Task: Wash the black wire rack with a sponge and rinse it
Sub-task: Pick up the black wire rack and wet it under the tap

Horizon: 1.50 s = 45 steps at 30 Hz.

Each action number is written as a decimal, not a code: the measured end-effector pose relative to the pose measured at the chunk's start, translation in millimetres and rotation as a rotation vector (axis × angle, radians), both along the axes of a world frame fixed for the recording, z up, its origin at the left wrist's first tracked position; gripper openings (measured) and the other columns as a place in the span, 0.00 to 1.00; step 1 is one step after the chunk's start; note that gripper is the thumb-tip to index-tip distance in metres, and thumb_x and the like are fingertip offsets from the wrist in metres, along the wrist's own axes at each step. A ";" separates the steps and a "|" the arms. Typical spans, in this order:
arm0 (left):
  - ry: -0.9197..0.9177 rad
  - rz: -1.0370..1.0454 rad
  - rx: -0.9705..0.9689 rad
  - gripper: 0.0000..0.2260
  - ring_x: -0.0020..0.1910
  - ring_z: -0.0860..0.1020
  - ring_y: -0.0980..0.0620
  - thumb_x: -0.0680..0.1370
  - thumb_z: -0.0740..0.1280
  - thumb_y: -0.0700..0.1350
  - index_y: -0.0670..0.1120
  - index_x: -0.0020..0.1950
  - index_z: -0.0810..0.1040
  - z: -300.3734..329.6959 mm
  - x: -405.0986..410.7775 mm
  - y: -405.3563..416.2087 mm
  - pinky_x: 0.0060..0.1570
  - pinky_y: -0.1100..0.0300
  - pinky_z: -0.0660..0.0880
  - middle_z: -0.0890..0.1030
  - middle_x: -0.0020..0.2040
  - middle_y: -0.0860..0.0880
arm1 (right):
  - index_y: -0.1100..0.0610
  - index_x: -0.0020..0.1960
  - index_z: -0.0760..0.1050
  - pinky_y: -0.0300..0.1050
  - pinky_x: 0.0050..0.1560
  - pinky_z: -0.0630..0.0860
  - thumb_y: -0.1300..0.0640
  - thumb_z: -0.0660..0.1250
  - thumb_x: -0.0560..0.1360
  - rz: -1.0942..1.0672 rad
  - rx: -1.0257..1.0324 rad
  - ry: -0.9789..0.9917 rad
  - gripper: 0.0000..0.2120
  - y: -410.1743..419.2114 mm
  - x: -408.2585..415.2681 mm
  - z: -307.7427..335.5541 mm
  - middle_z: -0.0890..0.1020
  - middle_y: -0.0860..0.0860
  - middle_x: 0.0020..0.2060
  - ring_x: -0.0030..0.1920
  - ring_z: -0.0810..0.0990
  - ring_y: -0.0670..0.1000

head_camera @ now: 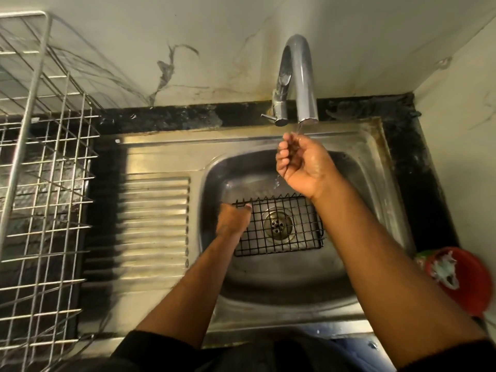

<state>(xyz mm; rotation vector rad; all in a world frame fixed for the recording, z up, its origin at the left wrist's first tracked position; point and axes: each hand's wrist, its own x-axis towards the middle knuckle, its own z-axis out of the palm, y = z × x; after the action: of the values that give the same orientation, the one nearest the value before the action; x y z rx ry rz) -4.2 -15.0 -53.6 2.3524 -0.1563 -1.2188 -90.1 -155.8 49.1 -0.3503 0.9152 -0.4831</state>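
The black wire rack (292, 238) lies in the steel sink basin (268, 280), over the drain. My left hand (233, 219) grips the rack's left edge, thumb on the top corner. My right hand (302, 163) is raised under the tap spout (306, 103), fingers curled and cupped, wet, with a thin stream of water running over it and dripping down. It holds nothing that I can see. No sponge shows in either hand.
A ribbed steel drainboard (153, 224) lies left of the basin. A large silver wire dish rack (40, 183) stands at the far left. A red bowl (461, 280) with a whitish scrubber sits on the counter at the right. The wall is close behind the tap.
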 end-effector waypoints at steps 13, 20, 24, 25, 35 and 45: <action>0.387 0.159 -0.547 0.06 0.36 0.76 0.58 0.77 0.73 0.47 0.47 0.51 0.81 24.7 -9.4 -0.4 0.29 0.65 0.70 0.80 0.38 0.54 | 0.55 0.41 0.78 0.36 0.26 0.67 0.45 0.58 0.83 0.355 -0.485 0.322 0.19 4.4 -13.0 28.7 0.77 0.48 0.29 0.27 0.72 0.44; 0.515 0.080 -0.729 0.12 0.26 0.71 0.59 0.82 0.59 0.31 0.43 0.46 0.78 86.2 -45.9 -31.9 0.22 0.67 0.62 0.80 0.36 0.48 | 0.63 0.57 0.78 0.44 0.51 0.82 0.52 0.59 0.84 0.208 -0.587 0.348 0.16 29.1 -42.5 64.8 0.85 0.60 0.50 0.50 0.86 0.54; 0.518 0.065 -0.761 0.13 0.29 0.72 0.58 0.82 0.56 0.30 0.45 0.49 0.75 106.0 -50.1 -34.3 0.25 0.65 0.63 0.80 0.38 0.48 | 0.62 0.60 0.78 0.44 0.55 0.81 0.54 0.59 0.84 0.123 -0.646 0.375 0.14 36.2 -69.0 76.9 0.85 0.58 0.52 0.54 0.85 0.54; 0.536 0.089 -0.768 0.12 0.29 0.73 0.57 0.82 0.56 0.30 0.45 0.50 0.74 108.7 -49.0 -33.9 0.26 0.65 0.65 0.81 0.38 0.48 | 0.61 0.59 0.79 0.44 0.55 0.81 0.54 0.60 0.84 0.081 -0.687 0.423 0.13 37.4 -74.0 77.5 0.85 0.57 0.52 0.54 0.85 0.53; 0.737 0.265 -0.839 0.07 0.43 0.79 0.51 0.84 0.58 0.39 0.46 0.56 0.74 136.6 -64.6 -15.9 0.45 0.54 0.74 0.82 0.48 0.47 | 0.49 0.46 0.81 0.56 0.59 0.80 0.56 0.66 0.80 0.147 -0.881 0.606 0.07 72.8 -123.8 67.2 0.86 0.53 0.46 0.50 0.85 0.52; 0.801 0.574 -0.954 0.13 0.42 0.74 0.51 0.84 0.57 0.48 0.47 0.44 0.76 142.9 -69.1 -23.7 0.54 0.55 0.68 0.78 0.43 0.49 | 0.55 0.56 0.80 0.40 0.49 0.77 0.60 0.63 0.82 0.267 -0.847 0.614 0.08 93.9 -164.3 55.4 0.86 0.51 0.48 0.51 0.84 0.51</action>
<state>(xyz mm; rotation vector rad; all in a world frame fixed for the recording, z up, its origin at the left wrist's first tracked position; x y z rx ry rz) -73.3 -38.7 89.3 0.9102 0.1707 -1.2759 -254.4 -61.8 104.5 -1.4334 1.1967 -0.5056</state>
